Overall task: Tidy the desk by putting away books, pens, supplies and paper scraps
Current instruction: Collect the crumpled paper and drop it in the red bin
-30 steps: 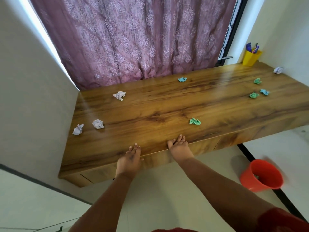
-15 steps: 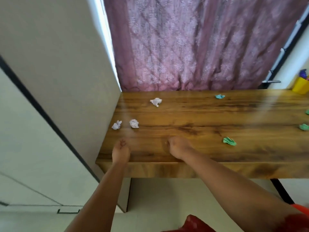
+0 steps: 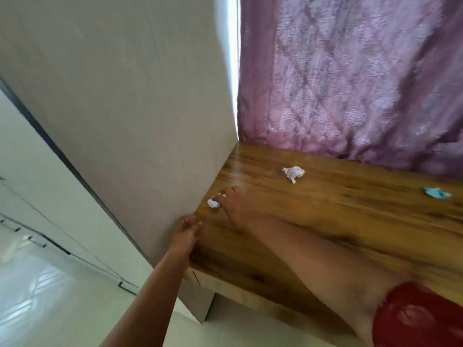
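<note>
The wooden desk (image 3: 338, 221) runs from the grey side panel towards the right. My right hand (image 3: 235, 207) reaches across its left end, fingers stretched out and touching a white crumpled paper scrap (image 3: 213, 203) by the panel; a second white bit shows under the fingertips. My left hand (image 3: 185, 231) rests at the desk's left front corner against the panel, fingers relaxed, holding nothing. Another white crumpled scrap (image 3: 293, 172) lies further back, and a light blue scrap (image 3: 436, 192) lies at the right.
A tall grey side panel (image 3: 150, 121) bounds the desk on the left. A purple curtain (image 3: 350, 83) hangs behind the desk. Pale floor tiles lie below and to the left.
The view has swung left. My right hand has moved forward and left from the desk's front to the white scraps by the panel. My left hand has shifted to the desk's left corner.
</note>
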